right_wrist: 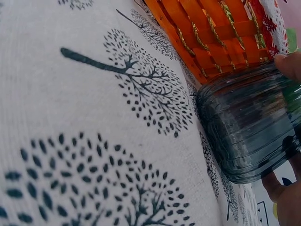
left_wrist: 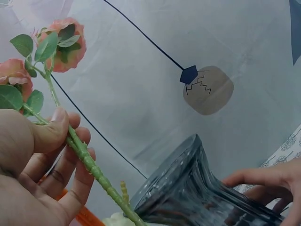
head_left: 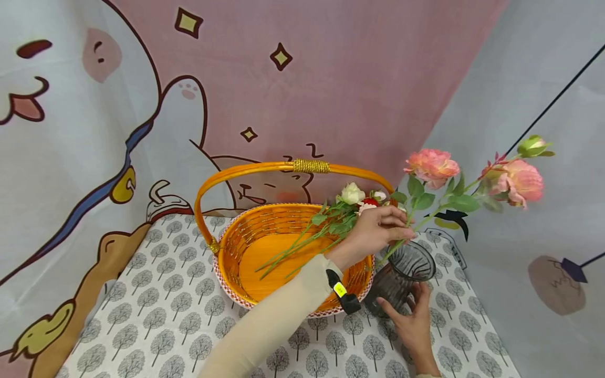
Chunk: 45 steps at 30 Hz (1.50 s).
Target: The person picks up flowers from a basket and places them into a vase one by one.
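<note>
The flower spray has two full pink blooms, one closed pale-green bud and matt green leaves; its forked stem is thick and knobbly. The left hand pinches this stem between thumb and fingers, above the far right part of the table, and in the head view the blooms lean beyond the right edge. The right hand holds the smoky, ribbed glass vase around its body; the vase is tilted, with flared mouth. The stem's lower part is close to the mouth, but I cannot tell whether it is inside. The vase is just beside the orange basket, where other flowers lie. Between vase and right edge there is a narrow strip of room; left of the basket, the room is wider, up to the left edge.
</note>
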Available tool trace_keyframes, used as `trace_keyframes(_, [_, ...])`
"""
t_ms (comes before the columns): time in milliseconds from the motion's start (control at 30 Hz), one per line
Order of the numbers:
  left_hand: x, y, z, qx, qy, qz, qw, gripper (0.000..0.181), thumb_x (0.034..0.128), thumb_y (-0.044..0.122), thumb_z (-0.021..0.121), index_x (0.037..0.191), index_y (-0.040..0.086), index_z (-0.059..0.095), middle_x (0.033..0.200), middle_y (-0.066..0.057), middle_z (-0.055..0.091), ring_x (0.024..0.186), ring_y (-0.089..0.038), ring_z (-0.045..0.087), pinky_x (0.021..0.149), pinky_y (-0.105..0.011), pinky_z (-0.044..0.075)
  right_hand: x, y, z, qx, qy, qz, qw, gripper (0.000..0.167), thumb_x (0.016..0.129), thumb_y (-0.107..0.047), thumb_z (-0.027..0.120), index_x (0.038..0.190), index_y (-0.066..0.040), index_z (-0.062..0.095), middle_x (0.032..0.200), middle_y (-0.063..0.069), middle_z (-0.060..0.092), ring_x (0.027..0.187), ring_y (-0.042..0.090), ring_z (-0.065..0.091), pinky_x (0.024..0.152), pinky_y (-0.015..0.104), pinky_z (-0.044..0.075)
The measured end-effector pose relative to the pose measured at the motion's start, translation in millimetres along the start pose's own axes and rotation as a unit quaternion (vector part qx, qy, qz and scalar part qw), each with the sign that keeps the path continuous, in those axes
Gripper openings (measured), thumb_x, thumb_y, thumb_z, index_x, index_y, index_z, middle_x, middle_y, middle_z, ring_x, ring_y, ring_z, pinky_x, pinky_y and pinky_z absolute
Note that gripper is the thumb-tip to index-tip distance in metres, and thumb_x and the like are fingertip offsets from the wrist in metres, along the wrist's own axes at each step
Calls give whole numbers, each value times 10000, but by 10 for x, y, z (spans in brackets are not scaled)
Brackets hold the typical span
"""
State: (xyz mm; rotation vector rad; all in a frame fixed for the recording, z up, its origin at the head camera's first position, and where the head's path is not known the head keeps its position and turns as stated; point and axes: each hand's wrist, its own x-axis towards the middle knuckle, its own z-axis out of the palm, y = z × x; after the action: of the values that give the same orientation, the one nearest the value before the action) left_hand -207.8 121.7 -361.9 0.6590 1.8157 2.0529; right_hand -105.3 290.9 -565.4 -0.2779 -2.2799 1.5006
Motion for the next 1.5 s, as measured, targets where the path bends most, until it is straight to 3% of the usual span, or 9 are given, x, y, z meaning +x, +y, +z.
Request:
trace_keyframes(167, [92,46,80,-90,15,45,9999,188,942,167,749,1120,133,702,993,39,766,841,-22,687,719,-323,556,-3,10,0,-44,-9,15,10000,1159,788,-63,887,1625,-360,143,1614,203,323,1479,445,330,1132,700,318])
trace_keyframes(267, [145,74,123,-232,29,60,9997,176,953,163,735,1122,131,695,1013,32,769,828,-26,695,734,-301,585,-9,16,-3,-40,-28,68,10000,1141,792,-73,886,1622,-349,153,1617,208,317,1486,447,319,1143,699,309])
trace_keyframes(533, [288,32,230,-830,55,321,9960,206,939,99,731,1139,67,691,1052,-110,782,756,-76,722,656,-237,563,-23,13,14,-82,-43,113,9999,1147,805,-18,849,1643,-290,115,1639,269,254,1505,490,274,1150,706,290])
trace_keyframes(700, [298,-47,281,-515,336,101,9981,241,923,115,756,1148,172,691,955,-86,793,707,-73,702,638,-234,550,-29,11,32,-140,-59,89,9998,1121,812,-5,833,1641,-198,104,1630,318,235,1505,515,258,1152,708,287])
trace_keyframes(933, [284,-133,310,-594,519,-58,9969,212,915,93,751,1106,158,686,938,-150,796,715,-98,737,657,-259,593,-28,0,21,-135,-43,202,9997,1155,820,-67,856,1648,-282,79,1656,287,207,1526,494,238,1168,700,270])
trace_keyframes(1133, [281,-187,287,105,497,92,9987,107,961,192,715,1054,147,686,898,-81,806,708,-66,730,673,-299,613,-26,11,11,-71,-21,218,9997,1158,797,-70,880,1638,-302,119,1649,263,247,1523,464,264,1169,681,290])
trace_keyframes(1267, [270,-221,278,444,555,254,9971,111,991,249,682,1013,144,707,857,-62,800,717,-44,727,643,-243,576,-26,19,15,-65,-31,223,9997,1167,792,-75,886,1638,-314,119,1649,259,249,1522,465,266,1166,681,292])
trace_keyframes(1400, [236,-268,273,1016,564,282,9928,135,984,303,696,959,180,744,836,43,765,729,10,657,614,-197,489,-28,24,16,-53,-54,238,9997,1159,797,-81,883,1636,-315,119,1654,252,240,1527,463,256,1168,684,284])
trace_keyframes(1500, [210,-321,257,1613,517,382,9848,136,969,341,719,935,222,776,854,126,719,747,27,609,623,-192,489,-24,19,9,-20,-66,194,9998,1142,801,-73,878,1635,-282,127,1645,264,249,1524,466,260,1168,693,279])
